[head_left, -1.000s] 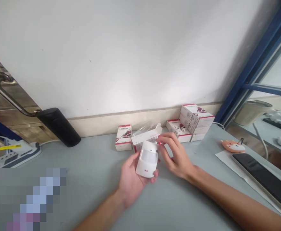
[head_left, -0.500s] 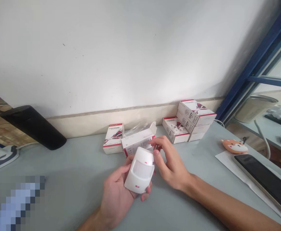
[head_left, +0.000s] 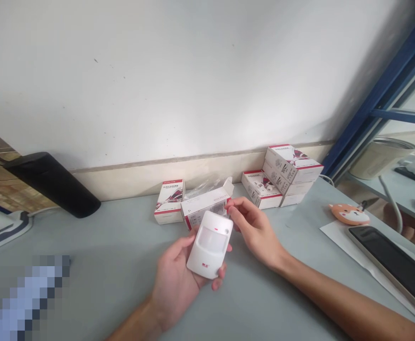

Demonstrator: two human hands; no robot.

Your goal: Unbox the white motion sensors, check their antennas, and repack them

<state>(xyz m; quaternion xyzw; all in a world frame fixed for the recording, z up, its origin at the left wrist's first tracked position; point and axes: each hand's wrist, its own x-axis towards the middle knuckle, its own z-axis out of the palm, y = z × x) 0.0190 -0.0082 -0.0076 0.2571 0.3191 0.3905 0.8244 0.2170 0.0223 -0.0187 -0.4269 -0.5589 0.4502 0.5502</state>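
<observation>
The left hand (head_left: 179,282) cups the white sensor (head_left: 210,244) just above the surface (head_left: 104,246), long axis toward 1 o'clock. At its 2 o'clock, the right hand (head_left: 256,229) curls fingers by the top corner; whether they touch it is unclear.

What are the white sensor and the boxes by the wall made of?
White sensor, in the left hand: likely moulded plastic, smooth, slight sheen; its front window looks cloudier, perhaps translucent plastic. Boxes: printed cardboard, going by crisp folded edges and one open flap; finish unclear.
</observation>
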